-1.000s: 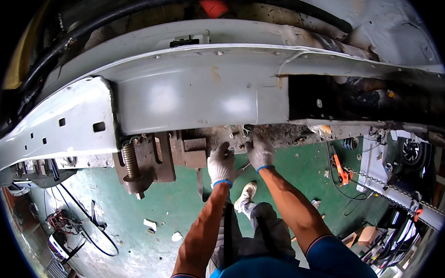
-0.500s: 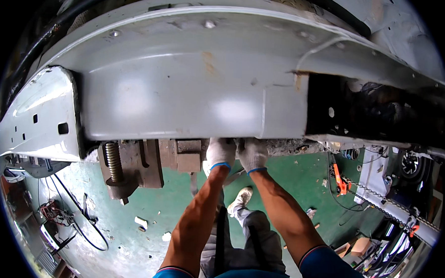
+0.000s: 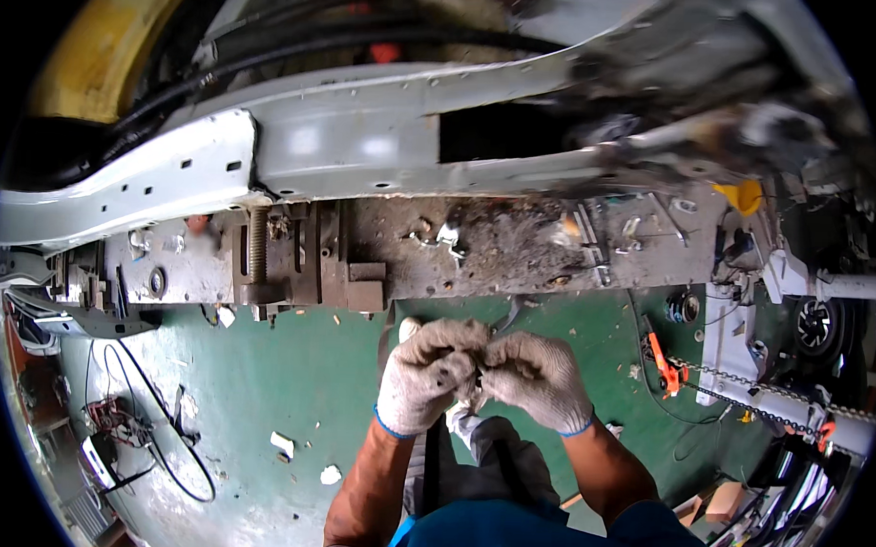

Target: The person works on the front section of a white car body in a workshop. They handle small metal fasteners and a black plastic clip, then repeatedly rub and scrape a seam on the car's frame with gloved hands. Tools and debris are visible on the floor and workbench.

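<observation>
Both my hands wear white knit gloves with blue cuffs and meet in front of my body, above the floor. My left hand (image 3: 428, 376) is closed, its fingers bent inward toward the other hand. Fingertips of my right hand (image 3: 536, 380) pinch together right beside it. Something small and dark seems to sit between them, but the fingers hide what it is. Beyond the hands runs a dirty metal bench (image 3: 527, 246), and above that a grey vehicle body panel (image 3: 350, 162) with a rectangular cut-out (image 3: 503, 135).
On the bench's left part stands a steel clamp with a threaded bolt (image 3: 256, 246). Crumpled white scrap (image 3: 448, 235) and loose tools lie on the bench. To the right are an orange chain hook (image 3: 663, 362) and a chain (image 3: 746, 385). Cables (image 3: 172, 438) curl across the floor at left.
My hands have come out from beneath the panel's lower edge and drawn back toward my body, now pinched together. The view has shifted, so the bench top shows below the panel.
</observation>
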Motion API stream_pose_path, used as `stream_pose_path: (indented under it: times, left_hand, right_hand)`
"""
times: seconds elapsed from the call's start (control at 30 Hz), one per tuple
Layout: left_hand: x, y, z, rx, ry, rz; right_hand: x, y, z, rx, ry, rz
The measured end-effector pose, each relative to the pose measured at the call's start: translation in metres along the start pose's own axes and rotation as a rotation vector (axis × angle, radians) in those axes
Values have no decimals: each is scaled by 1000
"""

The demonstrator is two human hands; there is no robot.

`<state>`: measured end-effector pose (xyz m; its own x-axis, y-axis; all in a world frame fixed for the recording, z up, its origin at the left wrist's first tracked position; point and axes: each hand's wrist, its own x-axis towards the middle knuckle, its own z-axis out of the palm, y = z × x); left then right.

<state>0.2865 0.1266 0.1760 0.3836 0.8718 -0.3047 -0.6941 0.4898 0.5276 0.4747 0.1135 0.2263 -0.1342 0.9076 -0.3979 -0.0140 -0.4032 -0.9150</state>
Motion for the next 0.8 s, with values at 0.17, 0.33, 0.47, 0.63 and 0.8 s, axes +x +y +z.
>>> stream_pose_path:
  times: [0.17, 0.33, 0.47, 0.63, 0.8]
  left_hand:
    - [-47, 12, 73, 136, -79, -62]
    - [-80, 5, 125, 116, -113, -14]
    - [-103, -4, 139, 102, -191, -31]
    - [-128, -5, 160, 39, -247, -28]
    - [-149, -3, 181, 123, -193, -7]
  right_hand:
    - [-76, -67, -15, -70, 9, -121]
    - [-133, -92, -19, -175, 126, -321]
    - [-166, -107, -19, -245, 177, -406]
    - [-190, -102, -18, 44, 143, -337]
    - [-202, -97, -16, 485, 39, -284]
